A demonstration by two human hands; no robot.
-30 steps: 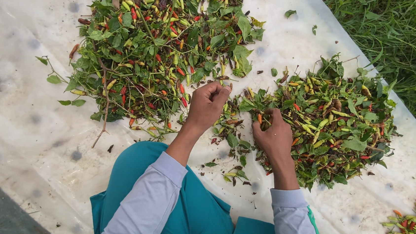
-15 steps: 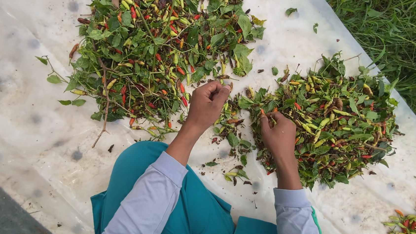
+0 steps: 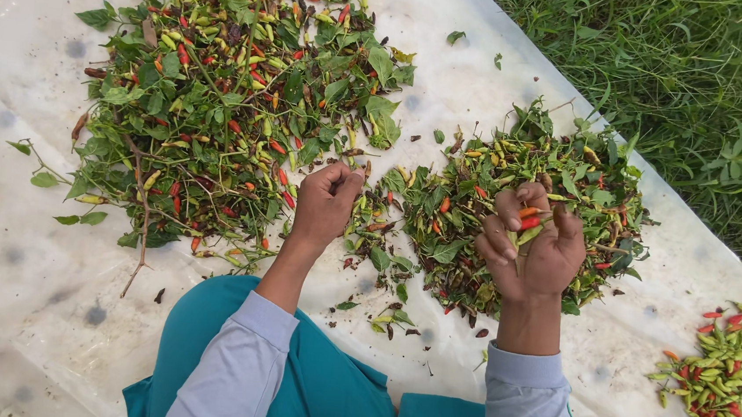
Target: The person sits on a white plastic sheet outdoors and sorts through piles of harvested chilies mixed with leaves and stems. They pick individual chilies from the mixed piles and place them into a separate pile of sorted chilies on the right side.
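While the right hand (image 3: 534,248) is raised palm-up above the smaller heap, its fingers (image 3: 505,208) are curled loosely around a few small chilies (image 3: 526,222), red, orange and pale green, which lie across the palm and fingertips. That heap of leaves and chilies (image 3: 513,202) spreads under and beyond the hand, toward twelve and three o'clock from it, a dense mix of green leaves, dark stems and scattered red and green pods. At nine o'clock from the right hand, the left hand (image 3: 325,203) rests knuckles-up at the near edge of the bigger pile, its fingers bent inward into a near fist; whether it grips anything I cannot tell. The larger pile of leafy twigs and chilies (image 3: 221,91) fans out from that hand toward ten and eleven o'clock, with a bare brown twig (image 3: 139,217) trailing at its near side. Between the two hands a thin scatter of loose leaves (image 3: 384,262) lies on the white plastic sheet (image 3: 20,296) that carries everything. At four o'clock from the right hand, well apart, sits a small tidy pile of picked chilies (image 3: 715,381), mostly green with some red. Grass (image 3: 699,75) borders the sheet at one to two o'clock. Grey sleeves and teal trousers (image 3: 313,380) fill the near edge.
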